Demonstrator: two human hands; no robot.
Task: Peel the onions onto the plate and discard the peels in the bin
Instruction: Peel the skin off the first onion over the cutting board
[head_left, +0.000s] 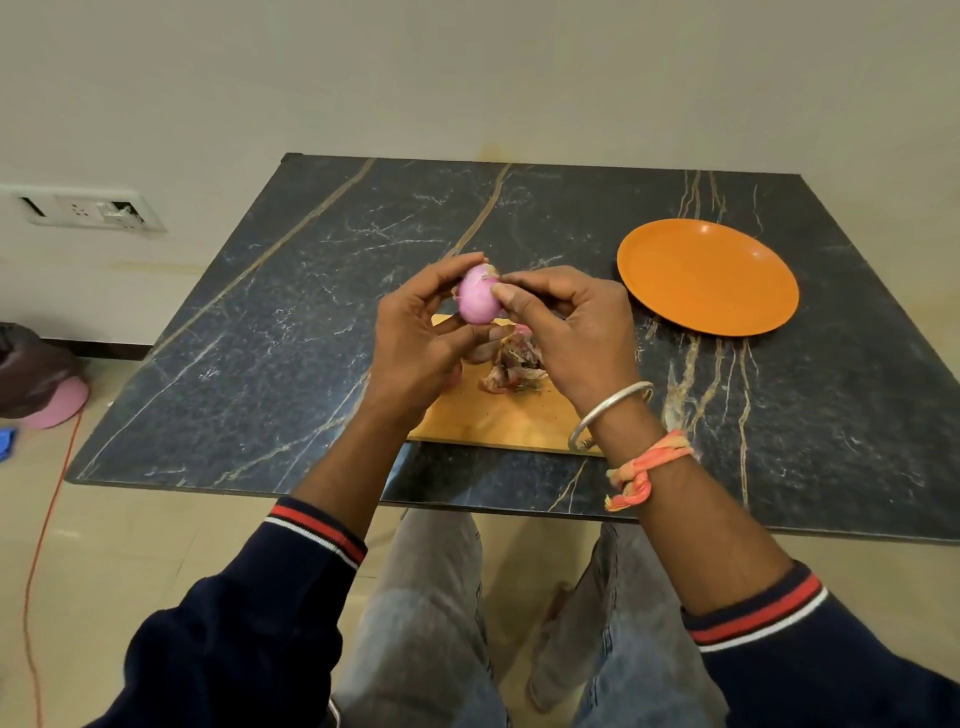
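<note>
Onion (479, 293), pink, mostly bare, is up in the air over the board (498, 415) at mid table (311, 312). At its 9 o'clock the left hand (415, 343) grips it, fingers curled round. From 3 o'clock the right hand (571, 332) pinches its top edge with thumb and forefinger. Loose peels (514, 364) are heaped on the board at the onion's 5 o'clock. Orange plate (707, 277) sits at the board's 2 o'clock, apart from it. Pink bin (31, 369) with a dark liner stands on the floor at 9 o'clock, contents not visible.
</note>
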